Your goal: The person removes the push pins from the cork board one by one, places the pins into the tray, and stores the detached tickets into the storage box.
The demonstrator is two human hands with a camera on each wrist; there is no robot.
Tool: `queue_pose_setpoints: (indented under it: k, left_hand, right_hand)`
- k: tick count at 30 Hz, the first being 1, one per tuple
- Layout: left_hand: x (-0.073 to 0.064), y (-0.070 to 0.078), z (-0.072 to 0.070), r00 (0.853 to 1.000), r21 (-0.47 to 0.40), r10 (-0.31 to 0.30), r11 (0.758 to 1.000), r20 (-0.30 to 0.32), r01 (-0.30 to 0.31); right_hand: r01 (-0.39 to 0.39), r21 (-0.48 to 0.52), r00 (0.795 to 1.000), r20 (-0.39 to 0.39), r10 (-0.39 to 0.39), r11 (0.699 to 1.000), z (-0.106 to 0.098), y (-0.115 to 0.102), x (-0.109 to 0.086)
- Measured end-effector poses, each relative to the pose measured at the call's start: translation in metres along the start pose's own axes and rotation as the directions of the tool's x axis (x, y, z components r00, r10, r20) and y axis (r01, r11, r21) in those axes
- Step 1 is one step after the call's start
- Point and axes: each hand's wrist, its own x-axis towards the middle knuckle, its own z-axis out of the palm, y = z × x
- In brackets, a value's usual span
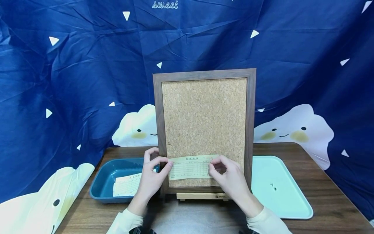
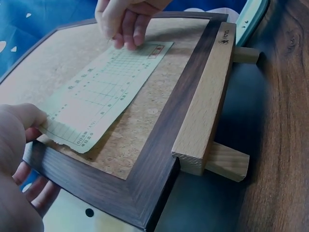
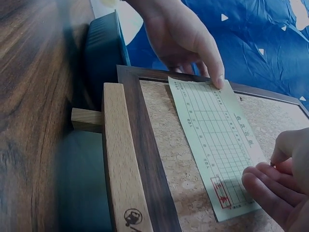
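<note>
A pale green printed form (image 1: 190, 167) lies across the lower part of a framed cork board (image 1: 204, 113). My left hand (image 1: 155, 172) pinches the form's left edge between thumb and index finger, its other fingers beside the board's frame. At the form's right end is my right hand (image 1: 232, 175), thumb and index finger together on what looks like a small pin (image 3: 273, 166), mostly hidden by the fingertips. In the right wrist view a red stamped box marks that end of the form. The form's left edge looks torn.
The board leans on a wooden stand (image 1: 201, 196). To the left, a blue tray (image 1: 97, 190) holds more printed forms (image 1: 125, 187). A mint tray (image 1: 280, 182) with several tiny items sits at right on the wooden table (image 1: 330, 195). A blue curtain hangs behind.
</note>
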Motion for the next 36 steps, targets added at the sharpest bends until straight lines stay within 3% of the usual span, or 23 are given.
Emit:
queue_pose_setpoints:
  k: [6,19,28,36]
  left_hand:
    - [0.000,0.000,-0.003,0.999,0.006,0.031,1.000,-0.033,-0.030]
    - [0.000,-0.001,-0.008,0.999,-0.029,-0.004,1.000,-0.054,0.003]
    - [0.002,-0.003,-0.012,0.996,-0.027,0.069,0.997,-0.060,-0.071]
    - [0.001,-0.003,-0.016,0.998,-0.048,0.033,0.998,-0.050,-0.035]
  right_hand:
    - [0.011,0.001,1.000,-0.012,-0.011,1.000,-0.003,0.001,0.000]
    - [0.044,-0.020,0.998,-0.045,-0.045,0.999,-0.006,0.006,-0.001]
    - [0.045,-0.037,0.997,-0.053,-0.047,0.998,-0.012,0.003,0.000]
    - [0.048,-0.014,0.998,-0.050,-0.049,0.999,-0.014,0.005,0.000]
